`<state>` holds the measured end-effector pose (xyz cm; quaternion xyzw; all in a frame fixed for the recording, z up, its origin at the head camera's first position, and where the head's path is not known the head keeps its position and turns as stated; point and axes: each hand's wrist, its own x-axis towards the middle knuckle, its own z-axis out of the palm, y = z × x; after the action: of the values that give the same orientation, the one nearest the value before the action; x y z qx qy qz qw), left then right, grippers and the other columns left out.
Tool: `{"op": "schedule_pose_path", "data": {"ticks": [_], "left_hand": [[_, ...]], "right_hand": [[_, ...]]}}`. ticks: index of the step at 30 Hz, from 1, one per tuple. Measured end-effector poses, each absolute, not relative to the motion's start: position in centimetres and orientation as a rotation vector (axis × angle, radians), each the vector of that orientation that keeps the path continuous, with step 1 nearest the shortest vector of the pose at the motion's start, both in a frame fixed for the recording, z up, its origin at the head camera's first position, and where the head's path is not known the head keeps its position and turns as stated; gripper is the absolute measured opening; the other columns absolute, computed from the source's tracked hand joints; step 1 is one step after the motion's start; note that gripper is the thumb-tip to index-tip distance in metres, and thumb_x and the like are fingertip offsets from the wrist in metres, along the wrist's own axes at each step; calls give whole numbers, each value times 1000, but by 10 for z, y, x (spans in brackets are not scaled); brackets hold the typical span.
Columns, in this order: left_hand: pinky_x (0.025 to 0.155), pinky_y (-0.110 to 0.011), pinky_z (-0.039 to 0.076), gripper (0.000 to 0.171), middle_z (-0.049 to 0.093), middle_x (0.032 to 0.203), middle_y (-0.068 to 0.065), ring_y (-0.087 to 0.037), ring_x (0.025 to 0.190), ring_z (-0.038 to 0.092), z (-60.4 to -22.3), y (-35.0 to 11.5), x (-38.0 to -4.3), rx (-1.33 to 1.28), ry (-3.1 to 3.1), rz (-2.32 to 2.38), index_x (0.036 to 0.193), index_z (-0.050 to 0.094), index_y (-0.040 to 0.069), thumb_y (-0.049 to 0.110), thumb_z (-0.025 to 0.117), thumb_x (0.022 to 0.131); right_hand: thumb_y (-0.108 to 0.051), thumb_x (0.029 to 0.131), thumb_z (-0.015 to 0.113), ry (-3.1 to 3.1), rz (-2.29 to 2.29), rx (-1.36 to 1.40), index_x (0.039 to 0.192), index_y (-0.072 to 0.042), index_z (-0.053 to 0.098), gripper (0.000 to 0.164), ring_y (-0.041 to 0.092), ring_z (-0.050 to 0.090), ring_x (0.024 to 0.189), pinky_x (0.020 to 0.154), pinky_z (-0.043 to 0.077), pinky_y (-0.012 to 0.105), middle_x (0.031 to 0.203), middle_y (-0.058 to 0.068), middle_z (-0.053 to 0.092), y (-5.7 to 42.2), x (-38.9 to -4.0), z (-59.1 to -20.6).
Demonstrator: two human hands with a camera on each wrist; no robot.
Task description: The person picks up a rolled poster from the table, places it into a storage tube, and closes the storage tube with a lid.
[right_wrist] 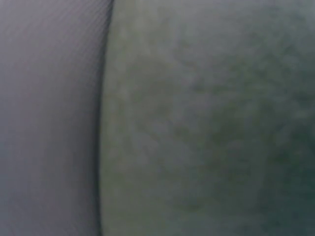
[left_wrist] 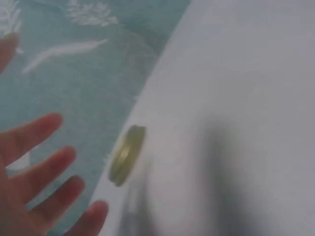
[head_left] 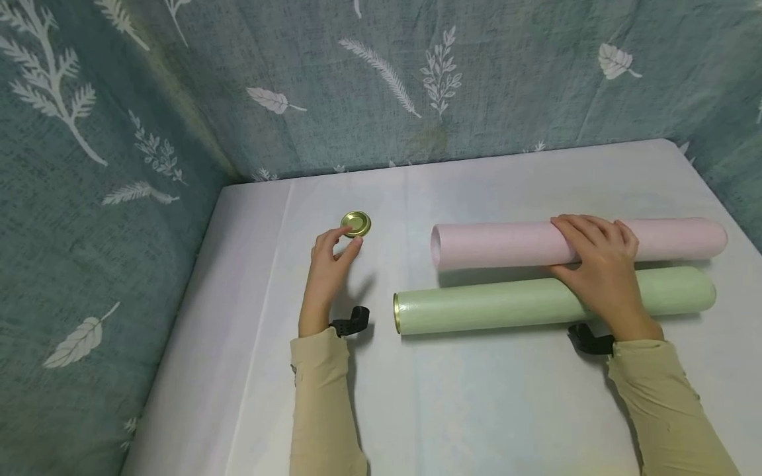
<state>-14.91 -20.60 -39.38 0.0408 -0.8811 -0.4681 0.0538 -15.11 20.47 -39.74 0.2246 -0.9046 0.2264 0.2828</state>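
Note:
A round gold lid [head_left: 356, 224] lies on the white table, and my left hand [head_left: 327, 268] is right at its near edge. In the left wrist view the fingers [left_wrist: 42, 179] are spread, with the lid [left_wrist: 127, 156] beyond the fingertips. To the right, my right hand [head_left: 601, 271] grips the pink tube [head_left: 500, 246], fingers over the top and thumb on the near side. That tube's left end is uncovered and hollow. Under the right wrist lies a pale green tube [head_left: 482, 307] with a gold rim at its left end. Its green surface [right_wrist: 187, 118] fills most of the right wrist view.
The white table [head_left: 506, 403] meets a teal leaf-patterned cloth [head_left: 506, 79] along its back and left edges. Both wrists wear a black camera strap [head_left: 351, 322]. The two tubes lie roughly side by side, the pink one farther back.

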Motion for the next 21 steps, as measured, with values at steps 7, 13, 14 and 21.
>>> {"op": "schedule_pose_path", "data": {"ticks": [7,13,14,21], "left_hand": [[103,-41,18,55,33,140,-7,-25,128,21,-408,-199,-156,53,-2689,-1339,135,37,10,43,15,97],[105,-45,10,58,25,145,2,-25,133,9,-412,-195,-155,154,-2813,-1371,141,26,17,48,9,95],[106,-45,9,58,24,145,3,-25,133,7,-412,-195,-155,164,-2825,-1376,141,26,18,49,9,95],[106,-41,7,60,26,144,-1,-24,133,7,-416,-193,-157,131,-2875,-1301,140,29,13,49,13,95]], "right_hand": [[-12,49,87,-2439,606,597,122,-12,54,80,34,40,112,99,12,53,122,10,52,205,-151,-397],[-13,50,87,-2451,612,597,122,-12,54,80,34,39,112,99,12,53,122,10,52,205,-150,-397],[-13,50,87,-2451,613,598,122,-12,54,80,34,39,112,99,12,53,122,10,52,205,-150,-397],[-13,50,87,-2456,611,592,122,-13,54,79,33,39,112,99,11,52,122,9,52,206,-151,-397]]}}
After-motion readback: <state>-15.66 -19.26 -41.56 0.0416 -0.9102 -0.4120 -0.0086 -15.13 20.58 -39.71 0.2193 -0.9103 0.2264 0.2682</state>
